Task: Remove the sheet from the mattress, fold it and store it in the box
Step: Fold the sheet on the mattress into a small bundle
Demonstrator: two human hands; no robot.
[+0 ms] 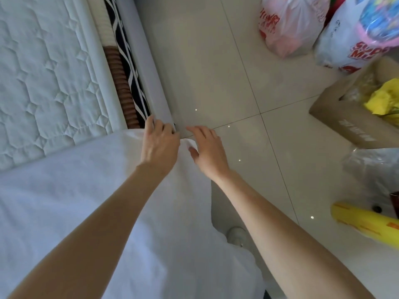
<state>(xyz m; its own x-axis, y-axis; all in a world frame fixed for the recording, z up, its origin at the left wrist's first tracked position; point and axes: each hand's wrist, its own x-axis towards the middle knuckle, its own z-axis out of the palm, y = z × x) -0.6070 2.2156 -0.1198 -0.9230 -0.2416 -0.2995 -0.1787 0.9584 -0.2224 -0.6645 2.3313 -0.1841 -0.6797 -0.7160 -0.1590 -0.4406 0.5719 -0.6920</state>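
Note:
A white sheet covers the near part of the quilted mattress; the far part lies bare. My left hand rests on the sheet's corner at the bed's edge, fingers curled over the fold. My right hand hovers just right of it with fingers relaxed, thumb touching the sheet's corner. An open cardboard box stands on the floor at the right, holding something yellow.
Plastic bags sit on the tiled floor at the far right. A yellow object lies at the right edge. The bed frame's white side rail and a patterned layer run along the mattress. My foot shows below.

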